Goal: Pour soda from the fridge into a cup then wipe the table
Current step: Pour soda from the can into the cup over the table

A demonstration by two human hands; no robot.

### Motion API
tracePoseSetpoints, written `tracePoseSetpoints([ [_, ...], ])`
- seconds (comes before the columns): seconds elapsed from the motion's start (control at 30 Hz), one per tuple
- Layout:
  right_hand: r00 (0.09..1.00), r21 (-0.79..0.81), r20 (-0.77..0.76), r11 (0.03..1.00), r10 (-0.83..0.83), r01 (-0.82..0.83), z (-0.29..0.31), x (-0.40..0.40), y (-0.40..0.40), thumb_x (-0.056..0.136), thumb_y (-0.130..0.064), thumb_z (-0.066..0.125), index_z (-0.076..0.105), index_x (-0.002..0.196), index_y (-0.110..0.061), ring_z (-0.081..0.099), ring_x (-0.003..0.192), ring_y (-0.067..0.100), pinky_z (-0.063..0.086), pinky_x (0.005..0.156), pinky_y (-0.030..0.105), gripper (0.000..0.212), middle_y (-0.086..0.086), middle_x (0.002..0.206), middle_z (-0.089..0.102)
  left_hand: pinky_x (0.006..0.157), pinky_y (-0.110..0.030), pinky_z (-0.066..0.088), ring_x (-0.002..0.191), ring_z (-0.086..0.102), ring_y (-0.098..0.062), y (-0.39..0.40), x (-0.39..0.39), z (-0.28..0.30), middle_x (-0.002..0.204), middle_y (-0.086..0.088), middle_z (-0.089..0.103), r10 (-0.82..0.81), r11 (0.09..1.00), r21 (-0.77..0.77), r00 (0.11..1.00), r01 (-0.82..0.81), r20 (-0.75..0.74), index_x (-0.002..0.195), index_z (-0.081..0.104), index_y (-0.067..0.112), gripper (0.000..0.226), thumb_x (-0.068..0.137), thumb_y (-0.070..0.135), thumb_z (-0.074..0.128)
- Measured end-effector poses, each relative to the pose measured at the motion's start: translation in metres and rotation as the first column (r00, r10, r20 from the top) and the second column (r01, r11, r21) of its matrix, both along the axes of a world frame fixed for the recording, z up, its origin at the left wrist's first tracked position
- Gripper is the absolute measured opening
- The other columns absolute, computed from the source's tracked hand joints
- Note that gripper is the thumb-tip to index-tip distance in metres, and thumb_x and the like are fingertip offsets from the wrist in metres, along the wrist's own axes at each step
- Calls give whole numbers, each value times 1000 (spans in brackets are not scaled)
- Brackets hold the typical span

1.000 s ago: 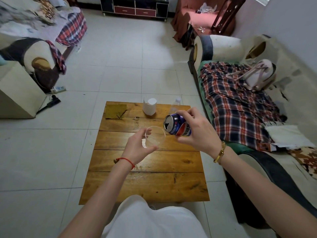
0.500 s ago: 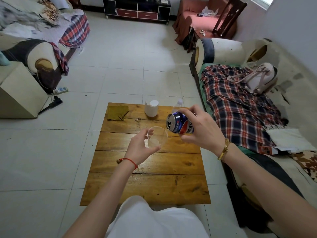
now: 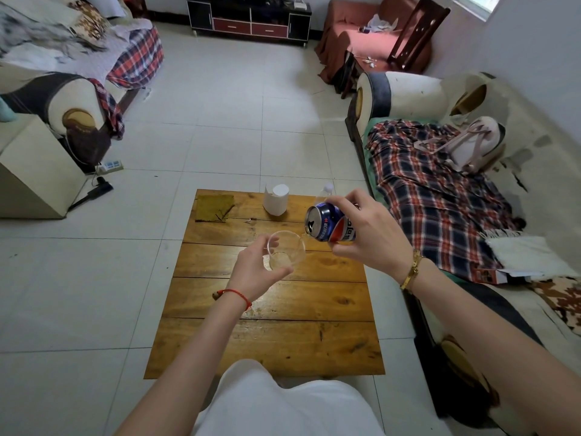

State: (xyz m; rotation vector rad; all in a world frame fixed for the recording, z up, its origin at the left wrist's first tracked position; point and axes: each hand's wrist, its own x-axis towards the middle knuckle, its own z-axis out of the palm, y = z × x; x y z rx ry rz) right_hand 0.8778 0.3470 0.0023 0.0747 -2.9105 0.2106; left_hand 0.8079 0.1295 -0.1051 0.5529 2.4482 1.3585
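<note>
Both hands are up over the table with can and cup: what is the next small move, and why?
Probably keep tipping the soda can in the right hand over the clear cup gripped by the left hand: the can's mouth sits at the cup's rim and the cup looks nearly empty.

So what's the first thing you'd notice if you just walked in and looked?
Probably the shiny blue soda can, tipped on its side in the right hand just above a clear cup that the left hand holds over the wooden table. After that, the bright plaid blanket spread on the sofa to the right.
</note>
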Motion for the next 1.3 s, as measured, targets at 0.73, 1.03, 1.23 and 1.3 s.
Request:
tracePoseSetpoints([
  [0.73,1000,59,-17,998,-4,5,0,6,5,70,-41,74,46,133,-23,48,88,15,50,81,32,72,5,110,49,97,-34,51,111,59,-12,5,4,0,121,7,62,-9,1000,-12,1000,9,-12,120,53,25,61,70,36,84],
  [1.03,1000,59,-15,998,-9,10,1,8,1,70,-39,76,47,134,-22,41,87,12,49,80,30,73,6,112,50,96,-31,51,111,59,-11,2,6,2,123,7,62,-19,1000,-4,1000,19,-20,122,52,25,61,71,35,85],
  [1.23,1000,57,-3,998,-10,10,0,6,-1,70,-41,74,46,135,-23,45,87,13,50,81,31,73,5,111,49,97,-31,51,110,59,-11,-1,6,2,122,8,62,-12,1000,-1,1000,12,-16,127,52,24,66,70,34,85],
  [1.3,1000,53,-4,999,-9,9,0,6,-2,70,-40,74,46,135,-23,44,87,13,50,81,32,72,5,111,49,97,-32,52,110,59,-11,-2,6,2,122,7,62,-9,1000,-3,1000,9,-18,126,53,24,66,69,35,85],
])
